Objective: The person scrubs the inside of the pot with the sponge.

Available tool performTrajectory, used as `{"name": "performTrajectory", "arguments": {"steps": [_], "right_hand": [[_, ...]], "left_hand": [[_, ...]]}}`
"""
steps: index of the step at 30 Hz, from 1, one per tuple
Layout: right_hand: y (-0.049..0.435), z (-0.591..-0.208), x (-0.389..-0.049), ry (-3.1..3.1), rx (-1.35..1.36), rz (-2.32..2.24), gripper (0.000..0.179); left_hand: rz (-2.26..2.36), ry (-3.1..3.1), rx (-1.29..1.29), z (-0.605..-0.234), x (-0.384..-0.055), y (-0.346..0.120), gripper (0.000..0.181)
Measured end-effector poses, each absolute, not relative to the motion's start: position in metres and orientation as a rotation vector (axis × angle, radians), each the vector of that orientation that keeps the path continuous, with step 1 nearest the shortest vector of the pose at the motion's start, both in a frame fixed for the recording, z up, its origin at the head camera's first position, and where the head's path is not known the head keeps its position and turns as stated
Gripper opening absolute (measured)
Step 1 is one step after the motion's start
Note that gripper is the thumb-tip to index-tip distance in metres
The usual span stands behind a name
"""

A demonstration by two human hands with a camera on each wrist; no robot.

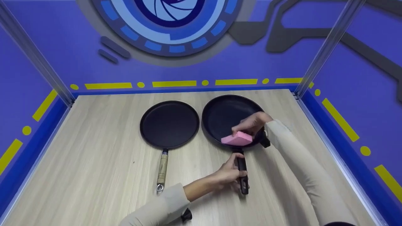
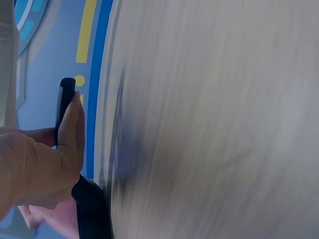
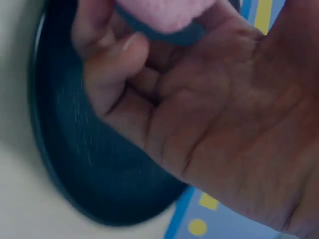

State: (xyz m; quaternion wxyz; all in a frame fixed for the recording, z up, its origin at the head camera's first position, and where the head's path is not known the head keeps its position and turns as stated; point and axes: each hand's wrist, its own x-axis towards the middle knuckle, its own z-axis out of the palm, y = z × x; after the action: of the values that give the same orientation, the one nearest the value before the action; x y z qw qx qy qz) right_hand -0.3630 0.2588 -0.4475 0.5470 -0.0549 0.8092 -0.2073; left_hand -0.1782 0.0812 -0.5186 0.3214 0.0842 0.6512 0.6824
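A black frying pan [image 1: 224, 116] is at the right of the table, its black handle [image 1: 242, 175] toward the person. My left hand [image 1: 228, 173] grips that handle; the left wrist view shows the thumb and fingers around the handle [image 2: 65, 102]. My right hand [image 1: 251, 124] pinches a pink sponge [image 1: 237, 139] over the near side of the pan. In the right wrist view the sponge [image 3: 167, 12] sits between thumb and fingers at the top, with the dark pan [image 3: 99, 164] behind the palm [image 3: 209, 114].
Left of the frying pan lies a flat black pan [image 1: 169, 124] with a wooden handle [image 1: 162, 169]. A small black object [image 1: 186, 215] shows beside the left sleeve. Blue panels [image 1: 188, 69] with yellow marks enclose the wooden table [image 1: 103, 150] at the back and sides.
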Motion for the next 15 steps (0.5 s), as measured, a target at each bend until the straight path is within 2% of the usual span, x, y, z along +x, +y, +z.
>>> {"name": "performTrajectory", "arguments": {"steps": [6, 12, 15], "right_hand": [[0.236, -0.454, -0.375, 1.858, -0.200, -0.730, 0.041], [0.211, -0.462, -0.392, 1.939, -0.177, -0.982, 0.043], [0.206, -0.468, -0.395, 2.048, -0.153, -1.049, 0.038]], "left_hand": [[1.778, 1.719, 0.234, -0.519, -0.181, 0.081, 0.050], [1.810, 1.695, 0.220, -0.520, -0.181, 0.081, 0.050], [1.799, 1.712, 0.215, -0.522, -0.180, 0.081, 0.051]]}}
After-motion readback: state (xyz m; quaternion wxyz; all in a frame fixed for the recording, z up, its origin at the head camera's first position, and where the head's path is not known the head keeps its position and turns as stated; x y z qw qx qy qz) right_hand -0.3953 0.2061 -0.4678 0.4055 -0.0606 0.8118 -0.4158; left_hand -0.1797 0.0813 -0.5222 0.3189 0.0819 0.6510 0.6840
